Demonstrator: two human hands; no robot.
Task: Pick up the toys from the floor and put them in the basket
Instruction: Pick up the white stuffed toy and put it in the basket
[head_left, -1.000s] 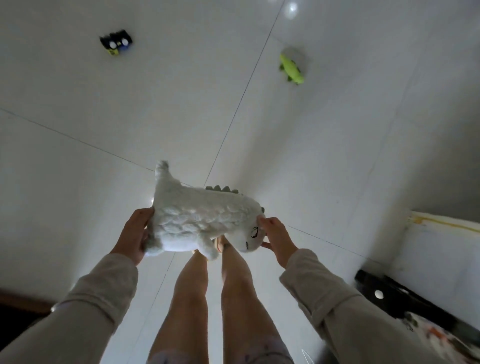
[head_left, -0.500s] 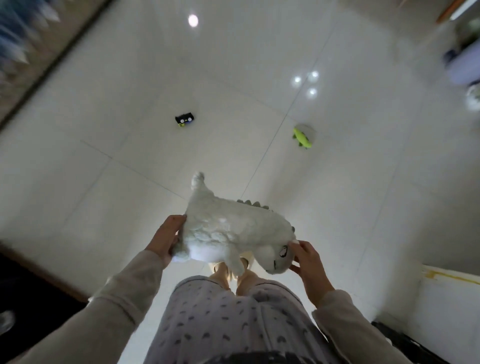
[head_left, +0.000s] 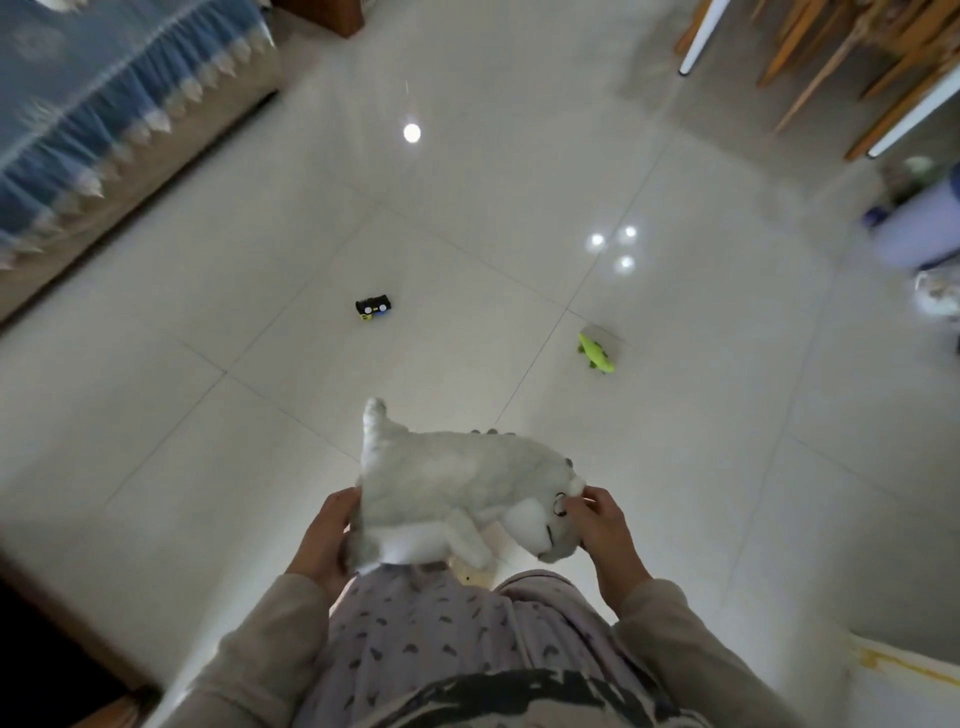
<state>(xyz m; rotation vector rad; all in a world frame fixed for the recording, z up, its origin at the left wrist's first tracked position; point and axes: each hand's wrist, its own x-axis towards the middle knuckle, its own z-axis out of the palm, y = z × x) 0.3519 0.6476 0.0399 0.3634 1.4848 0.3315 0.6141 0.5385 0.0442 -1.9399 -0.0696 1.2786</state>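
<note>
Both hands, left hand (head_left: 324, 540) and right hand (head_left: 605, 530), grip the fluffy white plush dinosaur (head_left: 457, 488) at its ends, fingertips hidden behind it.

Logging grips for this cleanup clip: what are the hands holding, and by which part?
A white plush dinosaur, held off the floor: left hand grips its rear end, right hand its head.

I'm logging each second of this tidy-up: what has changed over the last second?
The person straightened up, lifting the plush dinosaur higher off the floor, so more of the room shows. Left hand and right hand kept their hold on its ends. The toy car and green crocodile stayed on the floor.
</note>
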